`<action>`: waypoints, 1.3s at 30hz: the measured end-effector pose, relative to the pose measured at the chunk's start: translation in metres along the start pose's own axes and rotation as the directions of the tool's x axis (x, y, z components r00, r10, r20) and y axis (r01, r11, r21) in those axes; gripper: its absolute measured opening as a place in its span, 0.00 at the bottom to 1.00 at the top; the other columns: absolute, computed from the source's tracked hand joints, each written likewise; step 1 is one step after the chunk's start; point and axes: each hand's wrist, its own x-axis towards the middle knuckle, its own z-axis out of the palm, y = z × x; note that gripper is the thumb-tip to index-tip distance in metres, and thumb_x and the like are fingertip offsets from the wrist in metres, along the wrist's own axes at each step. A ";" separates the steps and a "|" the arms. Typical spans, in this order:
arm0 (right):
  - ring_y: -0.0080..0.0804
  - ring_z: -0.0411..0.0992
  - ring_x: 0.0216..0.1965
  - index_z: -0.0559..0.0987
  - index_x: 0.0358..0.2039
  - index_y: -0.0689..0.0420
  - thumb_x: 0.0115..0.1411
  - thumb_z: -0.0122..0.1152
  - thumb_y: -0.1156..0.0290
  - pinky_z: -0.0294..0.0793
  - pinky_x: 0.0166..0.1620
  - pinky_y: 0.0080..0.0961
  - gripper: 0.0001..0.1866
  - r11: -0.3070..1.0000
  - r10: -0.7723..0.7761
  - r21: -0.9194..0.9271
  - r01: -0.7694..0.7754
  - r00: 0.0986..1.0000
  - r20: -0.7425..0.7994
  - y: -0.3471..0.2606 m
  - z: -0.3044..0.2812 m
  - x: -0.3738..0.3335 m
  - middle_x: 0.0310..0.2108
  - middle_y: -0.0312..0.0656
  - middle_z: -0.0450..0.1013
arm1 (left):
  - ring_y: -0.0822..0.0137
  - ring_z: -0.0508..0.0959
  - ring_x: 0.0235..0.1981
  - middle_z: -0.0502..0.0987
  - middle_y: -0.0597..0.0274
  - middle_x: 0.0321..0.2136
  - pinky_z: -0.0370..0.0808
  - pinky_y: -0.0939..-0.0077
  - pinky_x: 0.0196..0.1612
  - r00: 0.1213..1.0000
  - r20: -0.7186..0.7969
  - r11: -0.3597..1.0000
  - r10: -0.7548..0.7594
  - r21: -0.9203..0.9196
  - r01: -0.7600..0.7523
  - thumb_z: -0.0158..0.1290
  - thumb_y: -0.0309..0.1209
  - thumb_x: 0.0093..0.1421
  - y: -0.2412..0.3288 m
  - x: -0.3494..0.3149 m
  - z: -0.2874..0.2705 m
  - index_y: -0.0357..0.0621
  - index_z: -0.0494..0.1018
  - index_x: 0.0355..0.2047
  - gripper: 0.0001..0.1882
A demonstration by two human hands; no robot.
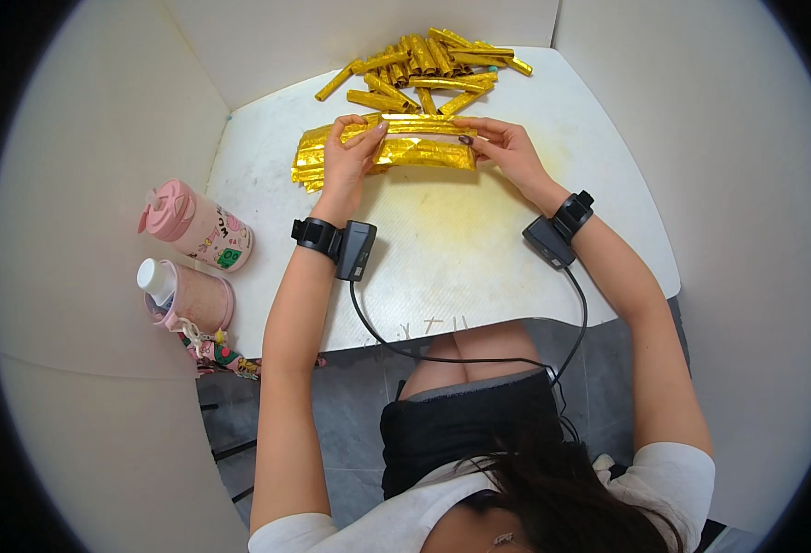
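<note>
Between my two hands a strip of shiny gold foil paper [429, 154] is stretched sideways, with a fold running along its far part. My left hand [350, 157] pinches its left end, thumb and fingers closed. At the right end, my right hand [502, 150] grips the foil between thumb and fingers. Flat gold foil sheets [309, 158] lie in an overlapping stack under and beside my left hand. Beyond both hands, a heap of gold foil rolls [424, 60] lies at the far side of the table.
On the left, a pink bottle [205, 229] with printed pictures stands near a pink cup [205, 300] holding a white-capped bottle [155, 276]. The white table [461, 267] has walls close by. A black cable [442, 358] joins my wrist devices across the table's near edge.
</note>
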 end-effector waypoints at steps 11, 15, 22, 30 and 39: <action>0.12 0.73 0.30 0.71 0.58 0.58 0.56 0.61 0.80 0.72 0.36 0.11 0.27 0.996 0.027 -0.083 -0.025 0.999 0.031 -0.006 -0.001 -0.002 0.50 0.37 0.74 | 0.80 0.76 0.36 0.80 0.61 0.40 0.74 0.88 0.36 0.958 0.067 0.840 0.280 0.466 -0.278 0.56 0.30 0.62 -0.005 0.005 0.003 0.38 0.76 0.48 0.15; 0.11 0.73 0.30 0.70 0.58 0.57 0.53 0.64 0.83 0.72 0.35 0.09 0.31 0.998 -0.010 -0.058 0.011 1.000 0.007 -0.009 -0.001 -0.004 0.56 0.40 0.69 | 0.80 0.76 0.38 0.79 0.59 0.42 0.74 0.88 0.37 0.958 0.123 0.887 0.261 0.361 -0.288 0.55 0.29 0.63 -0.003 0.002 0.009 0.40 0.75 0.50 0.16; 0.12 0.73 0.33 0.71 0.58 0.55 0.62 0.56 0.77 0.73 0.37 0.12 0.22 0.999 0.005 -0.048 -0.007 1.000 -0.031 -0.003 -0.002 0.000 0.48 0.37 0.75 | 0.75 0.79 0.39 0.79 0.58 0.42 0.77 0.84 0.37 0.994 0.068 0.948 0.086 0.300 -0.102 0.55 0.27 0.62 -0.002 -0.003 0.008 0.45 0.64 0.59 0.25; 0.17 0.74 0.35 0.77 0.51 0.58 0.63 0.52 0.78 0.75 0.40 0.15 0.15 0.995 0.038 0.098 -0.029 0.996 -0.084 -0.005 0.000 -0.003 0.39 0.38 0.78 | 0.75 0.79 0.40 0.79 0.60 0.43 0.77 0.81 0.39 0.974 0.107 0.962 -0.201 0.209 0.176 0.56 0.29 0.61 0.002 0.002 -0.007 0.46 0.65 0.57 0.24; 0.18 0.75 0.36 0.79 0.45 0.61 0.61 0.52 0.78 0.76 0.42 0.16 0.13 0.993 0.112 -0.026 -0.115 0.991 -0.076 0.002 -0.010 0.000 0.40 0.40 0.78 | 0.78 0.78 0.33 0.79 0.67 0.33 0.78 0.87 0.34 0.921 0.299 0.952 -0.249 0.249 0.177 0.53 0.27 0.62 0.011 -0.002 -0.007 0.43 0.75 0.48 0.14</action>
